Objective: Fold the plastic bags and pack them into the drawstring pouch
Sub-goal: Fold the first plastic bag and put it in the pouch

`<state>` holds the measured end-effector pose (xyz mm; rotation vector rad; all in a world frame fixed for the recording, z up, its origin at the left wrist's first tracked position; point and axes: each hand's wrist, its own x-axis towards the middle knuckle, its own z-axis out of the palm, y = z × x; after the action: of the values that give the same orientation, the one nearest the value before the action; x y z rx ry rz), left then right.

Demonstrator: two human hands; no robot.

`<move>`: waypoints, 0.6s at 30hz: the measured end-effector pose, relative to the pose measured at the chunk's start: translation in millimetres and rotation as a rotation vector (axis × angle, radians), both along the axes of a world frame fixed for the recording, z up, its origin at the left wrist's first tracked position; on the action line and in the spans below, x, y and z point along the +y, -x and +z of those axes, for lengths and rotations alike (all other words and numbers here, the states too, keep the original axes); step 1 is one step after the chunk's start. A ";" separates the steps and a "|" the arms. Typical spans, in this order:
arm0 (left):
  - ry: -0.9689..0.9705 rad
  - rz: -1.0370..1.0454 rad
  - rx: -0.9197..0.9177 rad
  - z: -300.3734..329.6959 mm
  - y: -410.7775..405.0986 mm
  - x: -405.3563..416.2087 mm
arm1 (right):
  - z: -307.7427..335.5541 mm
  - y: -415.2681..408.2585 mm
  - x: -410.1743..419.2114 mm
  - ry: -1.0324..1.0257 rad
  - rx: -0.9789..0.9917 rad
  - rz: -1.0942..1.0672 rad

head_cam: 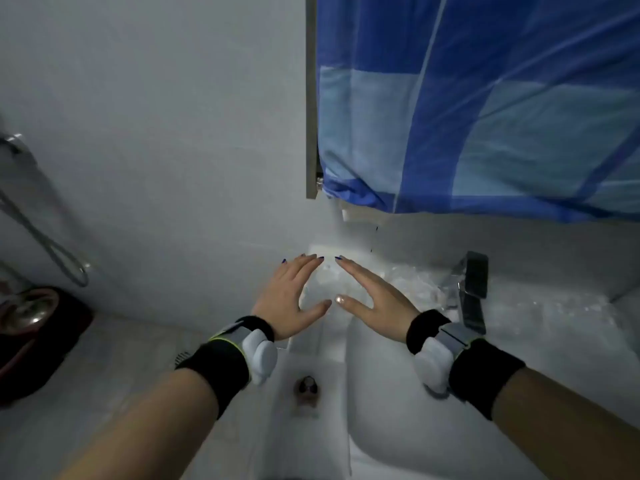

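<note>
A clear, crinkled plastic bag (323, 284) lies on the white ledge at the far left corner of the sink. My left hand (289, 296) rests flat on its left side, fingers spread. My right hand (370, 294) lies flat on its right side, fingertips nearly meeting those of the left. More clear plastic (415, 284) spreads to the right toward the tap. No drawstring pouch is in view.
A chrome tap (472, 292) stands right of my hands. The white sink basin (398, 410) lies below them. A blue checked cloth (485, 116) hangs above. A shower hose (41, 237) and a dark red object (34, 341) are at the left.
</note>
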<state>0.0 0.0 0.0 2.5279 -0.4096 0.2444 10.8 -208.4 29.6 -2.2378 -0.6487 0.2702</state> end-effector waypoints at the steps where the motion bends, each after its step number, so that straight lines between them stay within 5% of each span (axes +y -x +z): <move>1: 0.001 -0.005 -0.002 -6.8 -5.5 -0.4 | -4.6 -4.4 1.3 0.003 0.006 0.004; 18: -0.107 0.043 0.201 -95.9 -54.6 6.8 | -104.8 -42.4 3.6 0.116 0.157 -0.103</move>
<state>54.6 6.8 -95.9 2.6364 -0.2959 -0.0169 53.2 -204.8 -75.2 -2.3243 -0.4428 0.4362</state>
